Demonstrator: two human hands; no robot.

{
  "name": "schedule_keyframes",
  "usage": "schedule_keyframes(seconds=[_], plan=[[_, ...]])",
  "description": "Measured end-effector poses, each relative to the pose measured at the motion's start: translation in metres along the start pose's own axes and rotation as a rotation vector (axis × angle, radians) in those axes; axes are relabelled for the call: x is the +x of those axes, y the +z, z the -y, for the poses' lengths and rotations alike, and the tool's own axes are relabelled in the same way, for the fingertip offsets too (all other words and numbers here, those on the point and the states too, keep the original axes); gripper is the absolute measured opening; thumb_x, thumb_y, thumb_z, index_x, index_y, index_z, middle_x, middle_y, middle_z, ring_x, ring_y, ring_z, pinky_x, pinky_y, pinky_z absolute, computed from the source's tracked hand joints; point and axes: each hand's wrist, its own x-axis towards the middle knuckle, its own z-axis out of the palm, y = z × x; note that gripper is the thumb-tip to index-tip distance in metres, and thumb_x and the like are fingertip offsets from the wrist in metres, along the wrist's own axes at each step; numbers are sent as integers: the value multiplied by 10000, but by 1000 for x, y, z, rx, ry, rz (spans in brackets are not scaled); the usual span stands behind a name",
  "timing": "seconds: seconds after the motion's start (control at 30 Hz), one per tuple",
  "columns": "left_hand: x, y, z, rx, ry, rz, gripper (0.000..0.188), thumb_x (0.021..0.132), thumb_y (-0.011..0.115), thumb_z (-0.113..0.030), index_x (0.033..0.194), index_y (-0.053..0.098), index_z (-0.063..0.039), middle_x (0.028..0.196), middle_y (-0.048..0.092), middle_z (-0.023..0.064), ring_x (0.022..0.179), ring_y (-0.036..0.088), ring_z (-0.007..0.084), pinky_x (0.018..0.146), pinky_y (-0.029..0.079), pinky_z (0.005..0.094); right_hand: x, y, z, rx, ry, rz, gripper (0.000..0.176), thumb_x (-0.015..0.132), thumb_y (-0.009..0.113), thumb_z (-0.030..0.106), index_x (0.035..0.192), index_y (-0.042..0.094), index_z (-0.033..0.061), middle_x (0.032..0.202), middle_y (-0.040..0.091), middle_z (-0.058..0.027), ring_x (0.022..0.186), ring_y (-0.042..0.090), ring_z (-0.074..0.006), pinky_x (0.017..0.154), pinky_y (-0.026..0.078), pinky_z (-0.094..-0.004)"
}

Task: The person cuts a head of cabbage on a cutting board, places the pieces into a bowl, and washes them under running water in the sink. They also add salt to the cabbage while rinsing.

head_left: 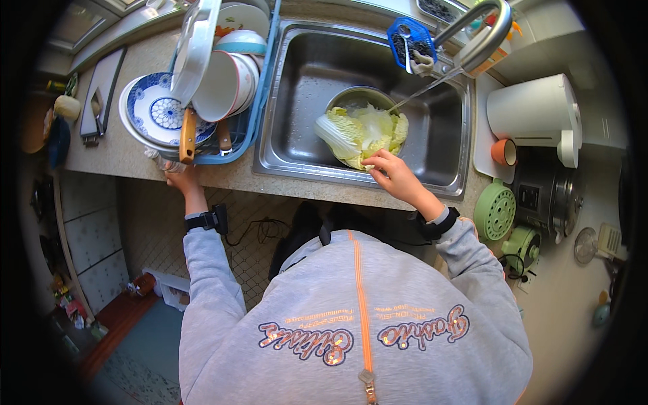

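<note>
Napa cabbage leaves [341, 132] lie in a round metal bowl [360, 92] inside the stainless steel sink [309, 76]. Water runs from the curved faucet [498, 43] onto them. At the bowl's near edge, my right hand [397, 177] pinches a small pale cabbage piece [369, 166] between thumb and fingers. My left hand [185, 178] is at the counter's front edge, below the blue dish rack [255, 121]. It touches a clear glass or plastic object [163, 161]; its fingers are partly hidden, so its grip is unclear.
Bowls [216, 86], blue-patterned plates [164, 109] and a wooden-handled utensil [188, 136] crowd the left counter. A blue basket [412, 38] with a spoon sits at the sink's back right corner. Right of the sink stand a white appliance [529, 109], an orange cup [503, 152] and a green perforated item [495, 210].
</note>
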Motion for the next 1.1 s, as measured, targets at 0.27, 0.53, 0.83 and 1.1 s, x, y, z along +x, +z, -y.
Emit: schedule_keyframes(seconds=[0.27, 0.53, 0.83, 1.1], plan=[[-19, -5, -7, -60, -198, 94, 535, 745, 712, 9, 1192, 420, -31, 1075, 415, 72, 825, 557, 187, 573, 495, 261, -10, -19, -52, 89, 511, 93, 258, 847, 590, 130, 1077, 653, 29, 1071, 619, -148, 916, 629, -260, 798, 492, -347], [-141, 3, -71, -173, -289, 544, 197, 877, 573, -39, 1073, 589, -52, 822, 555, -16, 562, 476, 34, 409, 316, 167, 96, 30, -112, 130, 660, 213, 809, 760, 735, 228, 1400, 322, -45, 1383, 419, -235, 1268, 434, -314, 1021, 383, -347], [-195, 61, -152, -126, -209, 1114, 234, 890, 607, -105, 1112, 595, -34, 938, 616, 15, 724, 561, 53, 607, 443, 185, 143, 77, -135, -105, 703, 297, 604, 652, 826, 288, 1133, 622, -14, 1123, 632, -198, 1060, 602, -323, 910, 467, -365], [-208, 117, -195, 136, 526, 1089, 498, 760, 697, -122, 1235, 553, -90, 1243, 541, 122, 1154, 524, 311, 993, 394, 415, 103, 3, -79, -126, 232, 189, 333, 739, 737, 133, 1043, 653, 27, 955, 673, -182, 937, 635, -349, 814, 487, -409]])
